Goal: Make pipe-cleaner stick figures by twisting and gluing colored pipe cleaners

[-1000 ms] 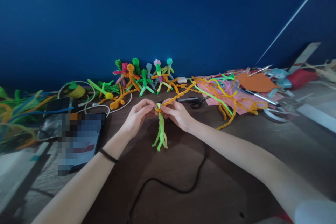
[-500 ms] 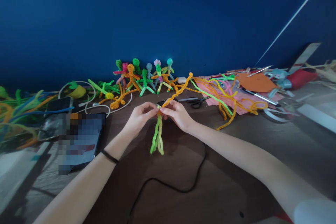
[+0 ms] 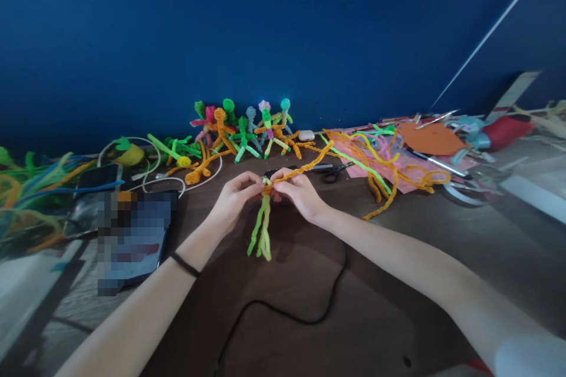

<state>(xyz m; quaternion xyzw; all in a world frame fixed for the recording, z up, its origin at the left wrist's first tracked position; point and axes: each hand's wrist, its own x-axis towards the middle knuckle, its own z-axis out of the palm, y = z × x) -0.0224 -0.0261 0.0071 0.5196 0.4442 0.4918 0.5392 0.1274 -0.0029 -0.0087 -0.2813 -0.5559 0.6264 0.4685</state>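
My left hand (image 3: 236, 197) pinches the top of a bundle of yellow-green pipe cleaners (image 3: 263, 224), whose strands hang down below the fingers. Opposite it, my right hand (image 3: 298, 193) is closed at the same spot on an orange pipe cleaner (image 3: 309, 166). The orange strand wraps round the upper part of the bundle, and its loose end sticks out up and to the right over my right hand. The fingertips of both hands nearly meet and partly hide the wrapped part.
Small pipe cleaner figures (image 3: 243, 138) stand along the blue wall. Loose pipe cleaners lie on pink paper (image 3: 354, 168) at right, near black scissors (image 3: 331, 174). A phone (image 3: 141, 247) lies at left. A black cable (image 3: 305, 321) curves across the front of the table.
The loose end of the orange strand has swung down and to the right. The lower ends of the yellow-green bundle have shifted slightly left. Both hands stay almost in place.
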